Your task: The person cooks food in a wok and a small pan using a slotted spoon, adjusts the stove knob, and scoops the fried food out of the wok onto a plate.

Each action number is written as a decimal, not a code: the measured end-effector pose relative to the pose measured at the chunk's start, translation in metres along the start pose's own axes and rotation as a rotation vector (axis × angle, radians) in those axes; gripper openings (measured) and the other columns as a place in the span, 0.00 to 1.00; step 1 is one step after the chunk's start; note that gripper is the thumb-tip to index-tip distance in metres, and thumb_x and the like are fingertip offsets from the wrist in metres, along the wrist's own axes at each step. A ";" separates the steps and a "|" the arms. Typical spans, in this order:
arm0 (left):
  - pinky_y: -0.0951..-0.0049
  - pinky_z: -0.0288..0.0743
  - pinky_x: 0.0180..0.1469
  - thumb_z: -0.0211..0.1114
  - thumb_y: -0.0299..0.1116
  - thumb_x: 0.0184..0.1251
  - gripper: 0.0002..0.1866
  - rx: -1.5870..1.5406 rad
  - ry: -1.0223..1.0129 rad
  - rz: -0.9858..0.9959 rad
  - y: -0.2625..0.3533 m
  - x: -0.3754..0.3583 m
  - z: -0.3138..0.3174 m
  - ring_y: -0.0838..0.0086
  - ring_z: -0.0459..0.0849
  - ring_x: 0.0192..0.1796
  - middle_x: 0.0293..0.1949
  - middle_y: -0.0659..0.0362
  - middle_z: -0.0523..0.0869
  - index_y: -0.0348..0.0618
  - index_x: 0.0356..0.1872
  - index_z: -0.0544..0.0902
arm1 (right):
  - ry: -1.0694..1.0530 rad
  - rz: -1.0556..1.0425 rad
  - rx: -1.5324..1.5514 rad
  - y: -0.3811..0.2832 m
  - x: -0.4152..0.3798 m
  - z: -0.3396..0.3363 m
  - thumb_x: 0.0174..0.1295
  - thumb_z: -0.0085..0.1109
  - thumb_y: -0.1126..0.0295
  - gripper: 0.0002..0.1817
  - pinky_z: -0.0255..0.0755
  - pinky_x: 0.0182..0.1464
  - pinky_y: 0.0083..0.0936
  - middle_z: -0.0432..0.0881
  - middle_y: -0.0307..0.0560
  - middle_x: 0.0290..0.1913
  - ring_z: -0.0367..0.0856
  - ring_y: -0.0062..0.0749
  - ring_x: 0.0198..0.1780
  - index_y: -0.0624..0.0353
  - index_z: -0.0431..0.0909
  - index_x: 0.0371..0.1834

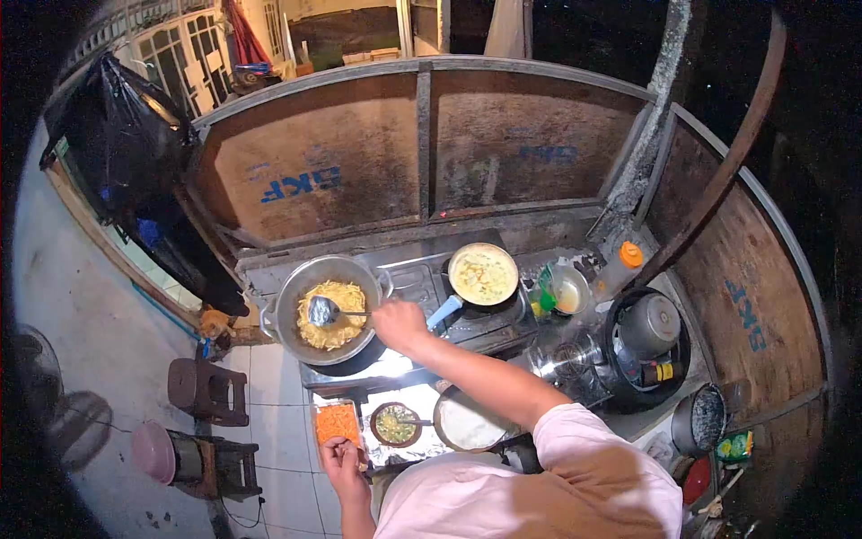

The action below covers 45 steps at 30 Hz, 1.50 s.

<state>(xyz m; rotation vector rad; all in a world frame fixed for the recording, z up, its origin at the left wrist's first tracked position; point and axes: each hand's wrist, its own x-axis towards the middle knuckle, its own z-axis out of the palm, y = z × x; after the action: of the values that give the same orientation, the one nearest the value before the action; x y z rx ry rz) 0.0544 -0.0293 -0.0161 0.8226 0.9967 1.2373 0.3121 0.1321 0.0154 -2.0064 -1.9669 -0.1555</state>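
My right hand [400,325] is closed around the dark handle of a metal spatula [323,311]. The spatula's head rests over pale yellow shredded food [334,334] in a large two-handled pan [289,310] on the stove [395,359]. Near my body, my left hand [344,462] has its fingers curled at the lower edge of a tray of orange shreds [336,422]. Whatever those fingers may hold is hidden. Beside the tray sits a bowl of chopped greens [395,424] with a spoon in it. To its right is a round dish of white stuff [469,420].
A frying pan [483,274] with a yellow mixture stands on the right burner, its blue handle [444,313] pointing towards me. Farther right are an orange-capped bottle [621,268] and a black basin [620,382] of pots. Wooden panels [539,153] close off the back. Stools [208,391] stand left.
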 end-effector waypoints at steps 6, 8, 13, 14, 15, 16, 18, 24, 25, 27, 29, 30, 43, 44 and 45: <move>0.79 0.70 0.33 0.58 0.25 0.66 0.09 0.037 0.000 -0.029 -0.005 0.003 0.008 0.81 0.72 0.32 0.32 0.64 0.73 0.42 0.45 0.71 | 0.074 -0.043 -0.033 0.004 -0.015 -0.001 0.50 0.56 0.71 0.06 0.78 0.33 0.33 0.84 0.47 0.29 0.84 0.38 0.35 0.56 0.84 0.24; 0.78 0.70 0.33 0.58 0.25 0.65 0.09 0.031 -0.026 -0.034 -0.007 0.005 0.007 0.81 0.72 0.32 0.32 0.64 0.73 0.42 0.45 0.71 | 0.118 -0.027 -0.033 0.004 -0.017 -0.001 0.50 0.56 0.71 0.06 0.78 0.33 0.33 0.83 0.47 0.30 0.84 0.37 0.35 0.56 0.83 0.25; 0.78 0.71 0.34 0.59 0.26 0.65 0.10 0.037 -0.063 -0.054 -0.005 0.004 0.016 0.81 0.72 0.31 0.32 0.65 0.73 0.42 0.45 0.71 | 0.176 -0.024 0.013 0.010 -0.026 0.004 0.50 0.56 0.71 0.06 0.78 0.33 0.32 0.82 0.47 0.30 0.83 0.36 0.35 0.57 0.82 0.27; 0.78 0.71 0.34 0.60 0.26 0.65 0.10 0.047 -0.061 -0.060 -0.006 0.005 0.016 0.81 0.72 0.31 0.32 0.65 0.73 0.43 0.45 0.71 | 0.181 -0.022 0.024 0.011 -0.027 0.004 0.51 0.55 0.71 0.06 0.78 0.34 0.32 0.82 0.47 0.30 0.83 0.37 0.35 0.57 0.82 0.27; 0.78 0.71 0.34 0.60 0.26 0.65 0.11 0.053 -0.059 -0.063 -0.006 0.006 0.018 0.81 0.72 0.31 0.32 0.65 0.73 0.43 0.46 0.71 | 0.189 -0.024 0.032 0.013 -0.028 0.005 0.51 0.55 0.71 0.06 0.78 0.34 0.32 0.82 0.47 0.30 0.83 0.37 0.35 0.57 0.82 0.26; 0.78 0.71 0.34 0.60 0.26 0.65 0.11 0.050 -0.061 -0.064 -0.007 0.006 0.020 0.81 0.72 0.31 0.32 0.65 0.73 0.43 0.46 0.71 | 0.189 -0.024 0.028 0.015 -0.027 0.006 0.51 0.55 0.71 0.06 0.78 0.34 0.32 0.82 0.47 0.30 0.83 0.37 0.35 0.57 0.82 0.26; 0.78 0.71 0.34 0.60 0.26 0.65 0.11 0.036 -0.071 -0.072 -0.003 0.005 0.024 0.82 0.72 0.31 0.32 0.65 0.73 0.43 0.46 0.71 | 0.140 -0.014 -0.010 0.017 -0.028 0.007 0.53 0.54 0.71 0.07 0.78 0.34 0.32 0.83 0.46 0.31 0.83 0.37 0.35 0.57 0.82 0.26; 0.79 0.69 0.35 0.59 0.26 0.66 0.10 0.034 -0.099 -0.087 0.000 0.014 0.035 0.83 0.70 0.31 0.31 0.66 0.71 0.43 0.46 0.71 | 0.058 0.109 0.150 0.025 -0.032 -0.015 0.57 0.53 0.69 0.08 0.79 0.37 0.42 0.83 0.52 0.32 0.85 0.46 0.37 0.57 0.82 0.29; 0.79 0.69 0.35 0.59 0.26 0.66 0.10 0.034 -0.101 -0.087 0.002 0.015 0.037 0.83 0.70 0.31 0.31 0.66 0.71 0.43 0.46 0.71 | 0.059 0.110 0.149 0.029 -0.032 -0.023 0.57 0.53 0.69 0.08 0.79 0.37 0.42 0.83 0.52 0.32 0.85 0.46 0.37 0.57 0.82 0.29; 0.80 0.68 0.35 0.59 0.26 0.66 0.10 -0.001 -0.165 -0.067 0.006 0.018 0.040 0.83 0.69 0.32 0.31 0.66 0.71 0.43 0.46 0.71 | -0.132 0.281 0.199 0.042 -0.031 -0.040 0.60 0.53 0.65 0.10 0.78 0.36 0.46 0.85 0.54 0.32 0.85 0.49 0.37 0.56 0.84 0.30; 0.79 0.70 0.35 0.60 0.27 0.65 0.10 0.000 -0.174 -0.067 0.001 0.026 0.034 0.81 0.73 0.31 0.31 0.65 0.72 0.43 0.45 0.71 | -0.095 0.363 0.128 0.070 -0.034 -0.038 0.61 0.53 0.63 0.11 0.78 0.36 0.46 0.85 0.54 0.32 0.86 0.48 0.35 0.54 0.85 0.32; 0.77 0.72 0.34 0.61 0.27 0.65 0.10 0.005 -0.185 -0.071 0.000 0.029 0.032 0.79 0.76 0.31 0.32 0.63 0.73 0.44 0.45 0.71 | -0.113 0.393 0.072 0.089 -0.037 -0.042 0.60 0.54 0.63 0.11 0.79 0.37 0.46 0.85 0.52 0.33 0.86 0.48 0.36 0.53 0.85 0.33; 0.81 0.70 0.37 0.58 0.26 0.67 0.10 -0.041 -0.198 -0.118 -0.002 0.025 0.031 0.83 0.71 0.34 0.33 0.66 0.73 0.43 0.46 0.71 | -0.388 0.731 -0.297 0.237 -0.045 -0.150 0.53 0.57 0.70 0.14 0.79 0.50 0.39 0.85 0.58 0.46 0.85 0.49 0.49 0.60 0.86 0.41; 0.81 0.70 0.37 0.58 0.25 0.66 0.10 -0.035 -0.190 -0.111 -0.004 0.026 0.027 0.83 0.71 0.34 0.33 0.66 0.73 0.43 0.46 0.71 | -0.390 0.728 -0.298 0.243 -0.039 -0.148 0.53 0.57 0.70 0.14 0.79 0.50 0.39 0.85 0.58 0.46 0.85 0.49 0.49 0.60 0.86 0.41; 0.81 0.69 0.36 0.58 0.25 0.66 0.10 -0.029 -0.182 -0.104 -0.005 0.027 0.023 0.83 0.72 0.34 0.33 0.65 0.73 0.43 0.46 0.71 | -0.394 0.729 -0.304 0.246 -0.034 -0.147 0.52 0.57 0.70 0.14 0.78 0.51 0.38 0.85 0.57 0.46 0.84 0.48 0.50 0.60 0.86 0.41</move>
<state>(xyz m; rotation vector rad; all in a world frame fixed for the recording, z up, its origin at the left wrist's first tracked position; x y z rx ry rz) 0.0793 -0.0029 -0.0167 0.8347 0.8620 1.0660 0.5754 0.0562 0.1054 -3.0021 -1.3096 0.1345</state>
